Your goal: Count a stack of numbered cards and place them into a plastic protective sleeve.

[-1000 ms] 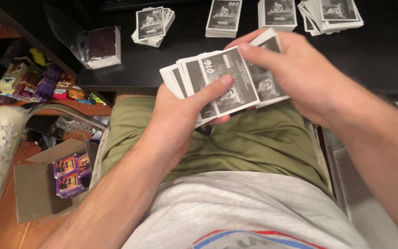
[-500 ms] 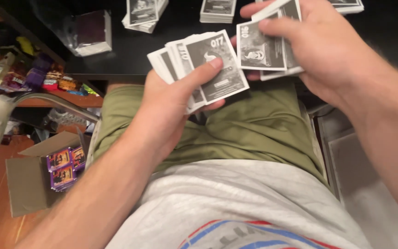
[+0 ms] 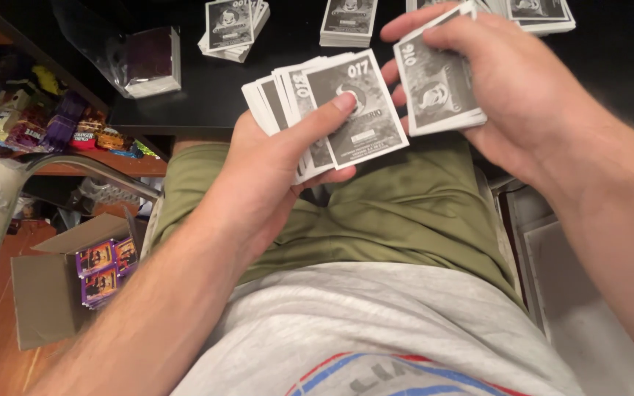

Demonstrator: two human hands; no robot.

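I'm getting warm, fairly dim indoor light from above. It falls evenly on both forearms and the grey cards [image 3: 354, 110], which read sharp, no motion blur. The black tabletop [image 3: 258, 95] swallows light, with only faint sheen near its front edge. Beneath that edge, deep shadow. Wide-angle stretch bends my frame corners; the cardboard box [image 3: 45, 293] looks slightly soft.

We cannot see the lower cards of the fan [image 3: 310, 110], covered by its top card and the left hand [image 3: 273, 169]. The right hand [image 3: 515, 95] hides part of its small stack [image 3: 438, 88]. The frame's top edge cuts off the card piles [image 3: 350, 18] on the table [image 3: 288, 44].
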